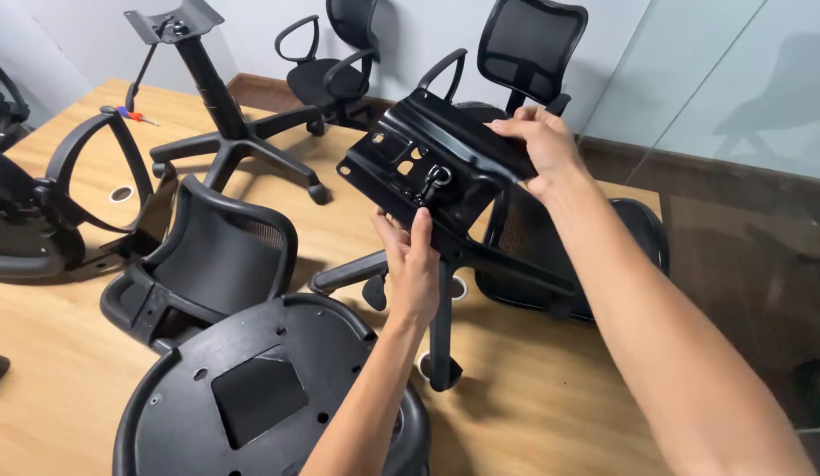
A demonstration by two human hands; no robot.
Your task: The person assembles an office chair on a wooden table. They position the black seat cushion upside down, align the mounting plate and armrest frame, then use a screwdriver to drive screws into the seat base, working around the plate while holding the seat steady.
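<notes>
Above the wooden table (66, 388), both hands grip a black metal seat plate (436, 159). Left hand (410, 264): fingers curl up onto the plate's near lower edge, thumb pressed on the face, pinching it. Right hand (542, 145): fingers wrap over the far upper corner, pressed together, thumb side hidden behind, can't tell.

Plate sits atop the post of a wheeled chair base (441, 282), tilted w/ its holed face toward the person. Long axis runs approx lower left to upper right, sloping up to the right hand; small lever loop near the middle.

Step, I'd judge: seating or aligning the plate on the post. Next move prob. calls for levelling it and pressing straight down, both hands steady.

Upside-down seat (269, 397) lies near, chair back (216, 256) just left, a second base (225, 132) farther off.
</notes>
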